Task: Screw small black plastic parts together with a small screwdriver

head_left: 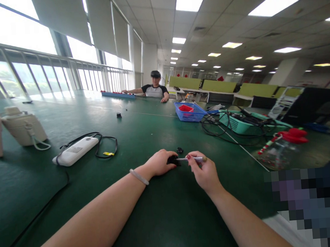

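On the dark green tabletop (161,222), my left hand (161,162) is closed around a small black part (173,161), most of it hidden by the fingers. My right hand (204,170) grips a screwdriver (198,159) with a silver shaft and a light handle, held nearly level. Its tip points left and meets the black part, though the exact contact is too small to make out. Just beyond both hands lies another small black piece (180,150).
To the left are a white power bank (78,150) with a black cord and a beige bag (25,128). Blue (191,115) and green baskets (233,123), tangled cables and a red-lidded bottle (284,148) stand right. A person (155,89) sits across the table.
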{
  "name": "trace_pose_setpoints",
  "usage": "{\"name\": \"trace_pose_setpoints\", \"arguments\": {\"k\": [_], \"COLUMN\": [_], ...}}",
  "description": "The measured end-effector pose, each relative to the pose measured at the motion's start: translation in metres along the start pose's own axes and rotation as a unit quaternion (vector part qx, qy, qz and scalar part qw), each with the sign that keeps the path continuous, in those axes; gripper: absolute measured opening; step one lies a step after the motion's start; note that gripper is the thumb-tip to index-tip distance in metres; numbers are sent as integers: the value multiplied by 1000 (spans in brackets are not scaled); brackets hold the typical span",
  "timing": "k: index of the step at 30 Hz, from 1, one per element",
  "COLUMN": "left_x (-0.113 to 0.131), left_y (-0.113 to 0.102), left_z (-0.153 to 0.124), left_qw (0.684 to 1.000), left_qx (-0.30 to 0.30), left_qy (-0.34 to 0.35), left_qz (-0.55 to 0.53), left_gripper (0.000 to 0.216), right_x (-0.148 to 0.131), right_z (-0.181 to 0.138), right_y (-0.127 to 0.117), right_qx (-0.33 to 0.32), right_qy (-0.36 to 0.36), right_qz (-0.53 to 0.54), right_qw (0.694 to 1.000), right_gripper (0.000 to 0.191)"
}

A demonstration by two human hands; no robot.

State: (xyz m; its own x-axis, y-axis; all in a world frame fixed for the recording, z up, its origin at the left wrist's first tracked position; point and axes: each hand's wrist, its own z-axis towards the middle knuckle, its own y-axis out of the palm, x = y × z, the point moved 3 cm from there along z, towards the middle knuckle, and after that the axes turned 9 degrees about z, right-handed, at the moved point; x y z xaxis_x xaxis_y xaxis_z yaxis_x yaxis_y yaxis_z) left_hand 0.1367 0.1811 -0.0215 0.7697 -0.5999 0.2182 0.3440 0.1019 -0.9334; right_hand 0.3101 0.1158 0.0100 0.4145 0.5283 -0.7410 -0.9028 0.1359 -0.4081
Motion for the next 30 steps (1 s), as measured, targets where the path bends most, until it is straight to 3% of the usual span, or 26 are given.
{"name": "trace_pose_setpoints", "arguments": {"k": [3, 16, 21, 25, 30], "left_x": [1, 6, 6, 0, -13], "left_y": [-1, -7, -10, -8, -2], "left_z": [0, -2, -1, 1, 1], "left_qw": [1000, 999, 998, 997, 987], "left_qx": [3, 33, 57, 69, 75], "left_qy": [0, 20, 23, -34, -128], "left_qz": [2, -22, -21, 16, 67], "left_gripper": [44, 43, 39, 39, 47], "right_x": [8, 35, 28, 24, 44], "right_z": [1, 7, 7, 8, 11], "right_y": [-2, 6, 1, -11, -15], "right_qx": [20, -22, 15, 91, 124], "right_qy": [19, 97, 74, 63, 109], "right_qz": [-5, 22, 133, 192, 117], "right_qw": [1000, 995, 988, 975, 979], "right_gripper": [32, 40, 37, 35, 39]}}
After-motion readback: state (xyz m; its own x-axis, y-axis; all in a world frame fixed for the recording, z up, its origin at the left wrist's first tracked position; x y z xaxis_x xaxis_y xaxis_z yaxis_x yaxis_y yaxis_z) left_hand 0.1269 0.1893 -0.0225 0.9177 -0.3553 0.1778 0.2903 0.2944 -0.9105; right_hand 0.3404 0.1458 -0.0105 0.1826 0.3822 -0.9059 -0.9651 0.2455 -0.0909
